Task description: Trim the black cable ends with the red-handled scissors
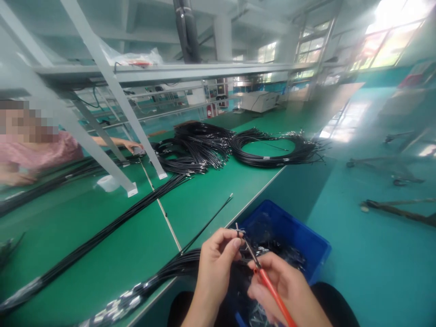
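My left hand point(216, 261) pinches the end of a black cable point(238, 234) between thumb and fingertips. Fine silvery strands and a pale core stick out of that end. My right hand point(281, 288) is wrapped round a red-handled tool point(273, 290) with a slim metal front. Its tip reaches the cable end beside my left fingertips; whether it is a pair of snips or pliers I cannot tell. Below and left of my left hand, a bundle of black cables point(182, 263) lies along the table edge, with pale labels point(127, 302) on it.
A blue bin point(289, 218) with clear and silvery scraps stands under my hands. On the green table point(200, 195) lie coiled black cables point(269, 159), a long cable bundle point(112, 227) and a white roll point(108, 182). Shelf posts point(119, 104) rise at left, near a co-worker's hand point(131, 146).
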A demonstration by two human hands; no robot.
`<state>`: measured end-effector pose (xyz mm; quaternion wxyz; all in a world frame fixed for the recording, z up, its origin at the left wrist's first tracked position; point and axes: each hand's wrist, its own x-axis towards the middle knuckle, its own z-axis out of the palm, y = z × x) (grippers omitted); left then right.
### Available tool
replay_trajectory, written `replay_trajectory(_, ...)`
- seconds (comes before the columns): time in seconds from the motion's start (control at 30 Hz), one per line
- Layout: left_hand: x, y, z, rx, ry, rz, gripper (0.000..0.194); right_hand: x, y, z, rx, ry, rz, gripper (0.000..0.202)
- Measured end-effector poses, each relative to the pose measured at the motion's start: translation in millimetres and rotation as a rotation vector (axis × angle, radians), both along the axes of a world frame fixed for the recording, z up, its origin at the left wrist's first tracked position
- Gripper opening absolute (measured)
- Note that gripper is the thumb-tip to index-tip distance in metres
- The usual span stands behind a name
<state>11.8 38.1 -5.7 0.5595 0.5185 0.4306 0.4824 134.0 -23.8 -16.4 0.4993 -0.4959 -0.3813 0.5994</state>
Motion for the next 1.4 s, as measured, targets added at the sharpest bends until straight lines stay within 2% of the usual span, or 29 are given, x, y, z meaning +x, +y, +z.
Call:
replay_trajectory(0.1,0.7,-1.1,0.1,0.027,0.021,0.01,0.006,-0.9,3.0,-2.3,-0.114,0.039,0.054,0.031)
replay_trajectory(0.4,4.8,-3.7,-0.8,0.019,0.09,-0.043,0.006,-0.2,12.4,-3.2,-0.1,0.096,0.045,0.031)
replay_trajectory(0.63,5.1,-2.6,-8.0,0.1,0.247,-0.029,0.007,0.1,12.3,-2.1,-0.143,-0.009,-0.024,0.026)
replay_trajectory(1.07,3.6,-3.5,-7.8,0.117,0.306,-0.054,0.011,5.0,9.6,1.8,-0.192,-0.044,0.031,0.022)
replay_trajectory(1.23,4.9,-2.6,-7.9,0.118,0.315,-0.014,0.01,13.0,6.6,-0.5,-0.154,0.022,-0.012,0.032)
replay_trajectory(1.4,7.1,-1.9,-7.3,0.108,0.26,0.027,0.008,17.6,5.1,-3.4,-0.163,0.063,0.128,0.033)
